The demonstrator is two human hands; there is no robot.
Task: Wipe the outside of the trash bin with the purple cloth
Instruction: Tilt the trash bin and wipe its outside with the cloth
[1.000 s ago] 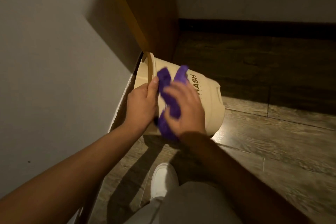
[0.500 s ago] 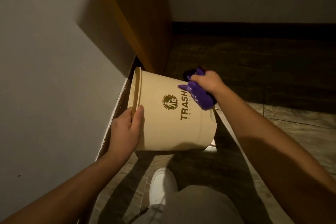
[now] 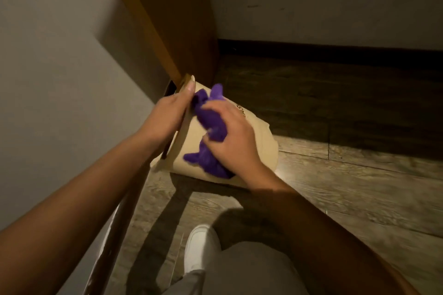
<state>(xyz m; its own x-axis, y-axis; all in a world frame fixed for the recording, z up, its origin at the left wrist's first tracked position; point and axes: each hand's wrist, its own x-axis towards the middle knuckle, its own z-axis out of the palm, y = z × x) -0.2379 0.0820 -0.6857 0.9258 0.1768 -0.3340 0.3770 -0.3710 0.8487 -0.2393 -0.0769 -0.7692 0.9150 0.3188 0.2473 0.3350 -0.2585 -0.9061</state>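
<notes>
Left hand [image 3: 167,115] grips tilted bin [image 3: 261,141] rim beside wall [image 3: 60,67]

I see the trash bin [image 3: 261,141] tipped on its side in a tight corner, its rim end hard against the wooden panel [image 3: 182,19] and the grey wall [image 3: 60,67] on the left, so I find no passage there. My left hand [image 3: 167,117] fills what gap remains at the rim. To the right and beyond, the plank floor [image 3: 359,187] lies open up to the dark baseboard [image 3: 335,51]. Nearer me, a white shoe [image 3: 201,244] and a knee narrow the approach.
</notes>
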